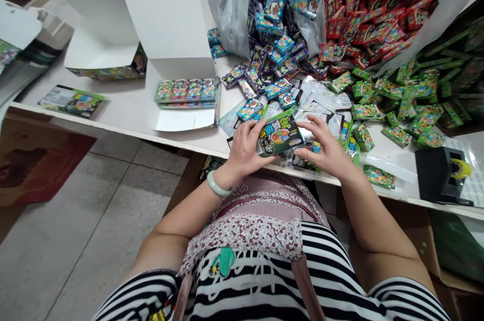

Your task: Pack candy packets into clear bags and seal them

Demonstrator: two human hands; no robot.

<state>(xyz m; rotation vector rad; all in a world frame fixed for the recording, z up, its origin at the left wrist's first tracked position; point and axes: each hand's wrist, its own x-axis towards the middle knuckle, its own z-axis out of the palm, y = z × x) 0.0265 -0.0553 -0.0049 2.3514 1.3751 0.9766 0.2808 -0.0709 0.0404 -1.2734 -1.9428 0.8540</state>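
Note:
Near the table's front edge, a black-and-green printed packet (282, 135) with a colourful picture lies tilted between my hands. My left hand (245, 149) is closed on its left end, thumb along the lower edge and fingers over the top. At its right end my right hand (323, 147) is open, thumb and fingers spread apart; whether the fingertips touch the packet is unclear. Flat printed packets (346, 132) and clear plastic lie beneath and beside it. Small blue boxes (278, 88) and purple boxes (245, 87) lie just behind.
A white open carton (181, 66) holds rows of small boxes on the left. Another open carton (102, 56) stands beyond it. Bags of purple-blue and red boxes (372, 13) stand behind. Green boxes (406, 102) heap at right, near a black tape dispenser (438, 175).

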